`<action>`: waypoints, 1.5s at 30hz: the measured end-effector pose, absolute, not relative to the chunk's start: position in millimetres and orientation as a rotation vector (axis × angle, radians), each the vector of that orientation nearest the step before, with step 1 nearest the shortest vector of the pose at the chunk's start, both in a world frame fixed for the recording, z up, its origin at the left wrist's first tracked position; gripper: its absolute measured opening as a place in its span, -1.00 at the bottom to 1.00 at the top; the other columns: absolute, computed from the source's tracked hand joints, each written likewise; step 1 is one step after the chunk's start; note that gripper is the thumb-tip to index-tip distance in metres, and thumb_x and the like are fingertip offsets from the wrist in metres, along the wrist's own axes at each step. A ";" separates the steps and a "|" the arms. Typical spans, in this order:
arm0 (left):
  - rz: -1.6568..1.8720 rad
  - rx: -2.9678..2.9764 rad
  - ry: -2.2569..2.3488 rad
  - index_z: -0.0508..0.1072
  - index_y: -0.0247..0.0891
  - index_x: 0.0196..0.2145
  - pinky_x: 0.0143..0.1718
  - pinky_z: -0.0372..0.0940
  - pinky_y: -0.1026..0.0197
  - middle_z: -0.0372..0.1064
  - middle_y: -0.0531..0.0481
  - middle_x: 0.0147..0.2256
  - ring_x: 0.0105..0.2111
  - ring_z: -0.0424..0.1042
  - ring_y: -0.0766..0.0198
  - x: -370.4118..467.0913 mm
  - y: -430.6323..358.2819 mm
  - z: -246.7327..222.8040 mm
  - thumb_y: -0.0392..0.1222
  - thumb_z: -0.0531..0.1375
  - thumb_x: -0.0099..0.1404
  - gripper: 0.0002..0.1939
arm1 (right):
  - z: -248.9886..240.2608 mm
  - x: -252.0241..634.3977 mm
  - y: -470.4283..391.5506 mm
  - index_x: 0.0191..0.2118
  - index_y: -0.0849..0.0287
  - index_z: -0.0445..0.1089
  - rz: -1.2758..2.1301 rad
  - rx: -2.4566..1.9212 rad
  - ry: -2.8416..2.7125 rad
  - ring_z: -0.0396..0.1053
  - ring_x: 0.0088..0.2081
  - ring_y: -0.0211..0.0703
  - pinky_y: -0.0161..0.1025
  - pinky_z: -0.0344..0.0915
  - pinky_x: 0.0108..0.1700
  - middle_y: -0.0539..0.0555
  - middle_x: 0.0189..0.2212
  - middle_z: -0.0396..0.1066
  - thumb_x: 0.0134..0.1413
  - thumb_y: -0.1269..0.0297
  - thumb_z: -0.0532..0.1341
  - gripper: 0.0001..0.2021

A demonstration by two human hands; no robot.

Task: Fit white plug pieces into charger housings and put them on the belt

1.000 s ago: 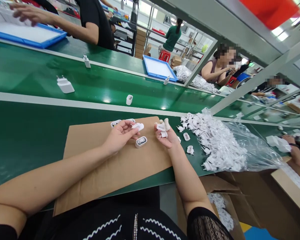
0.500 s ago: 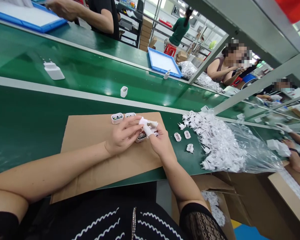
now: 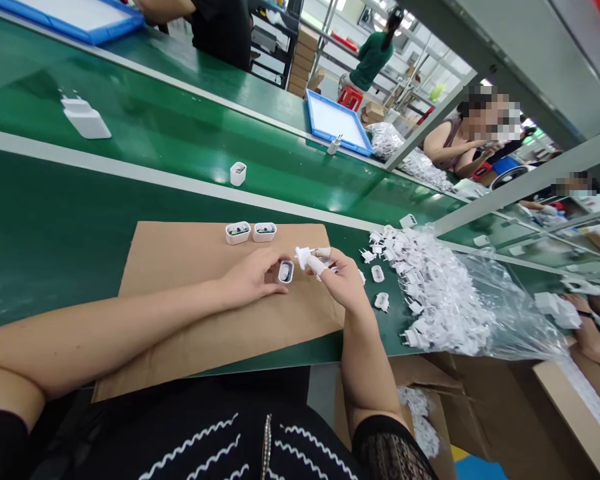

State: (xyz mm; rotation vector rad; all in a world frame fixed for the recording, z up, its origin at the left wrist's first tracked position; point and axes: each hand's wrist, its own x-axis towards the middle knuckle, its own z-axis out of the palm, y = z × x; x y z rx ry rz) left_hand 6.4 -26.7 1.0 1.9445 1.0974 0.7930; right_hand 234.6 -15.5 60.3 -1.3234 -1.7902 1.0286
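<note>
My left hand [image 3: 253, 278] grips the white oval plastic housing [image 3: 285, 281], likely light and stiff, by its sidewalls; my right hand [image 3: 347, 281] pinches a white pronged plastic cap [image 3: 303, 257].

White pieces [image 3: 334, 269] within the right hand [image 3: 344, 277] mostly hidden, upper-left blue tray [image 3: 118, 29] cut off by the top edge.

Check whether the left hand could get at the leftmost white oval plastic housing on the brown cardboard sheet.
Probably yes: the leftmost housing stands just beyond the left hand with nothing visible between them, though that hand already holds a second white housing.
</note>
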 end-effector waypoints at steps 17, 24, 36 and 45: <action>0.912 1.815 1.061 0.50 -0.28 -0.10 -0.41 0.21 0.21 0.35 0.03 -0.38 -0.43 0.29 0.28 9.8 -23.2 -1.8 -0.03 0.27 0.31 -0.70 | 68.5 214.1 -40.7 -0.04 0.06 0.52 -0.314 -1.432 -2.531 0.37 -0.21 -0.13 -0.23 -0.04 -0.44 0.10 -0.07 0.47 0.19 0.47 0.14 -0.69; 0.925 1.821 1.083 0.50 -0.29 -0.20 -0.41 0.21 0.20 0.33 0.03 -0.41 -0.44 0.29 0.27 8.2 -21.9 -6.6 -0.03 0.28 0.29 -0.73 | 77.6 197.8 -35.7 -0.13 0.12 0.48 -0.493 -1.400 -2.771 0.27 -0.24 -0.09 -0.18 -0.07 -0.42 0.15 -0.13 0.42 0.29 0.51 0.07 -0.74; 0.996 2.392 1.252 0.43 -0.35 0.10 -0.32 0.29 0.16 0.51 -0.15 -0.25 -0.27 0.48 0.12 14.9 -31.0 -17.8 -0.07 0.11 0.51 -0.65 | 87.8 189.0 -30.7 -0.23 0.17 0.50 -0.530 -1.434 -2.946 0.27 -0.22 -0.07 -0.15 -0.08 -0.43 0.16 -0.18 0.45 0.34 0.54 0.02 -0.70; 0.986 2.324 1.236 0.48 -0.31 -0.01 -0.34 0.27 0.18 0.50 -0.09 -0.30 -0.32 0.47 0.16 13.6 -28.1 -18.7 -0.02 0.10 0.51 -0.67 | 85.1 195.6 -18.8 -0.23 0.17 0.52 -0.526 -1.298 -2.961 0.24 -0.24 -0.09 -0.15 -0.08 -0.41 0.16 -0.19 0.45 0.36 0.52 0.02 -0.69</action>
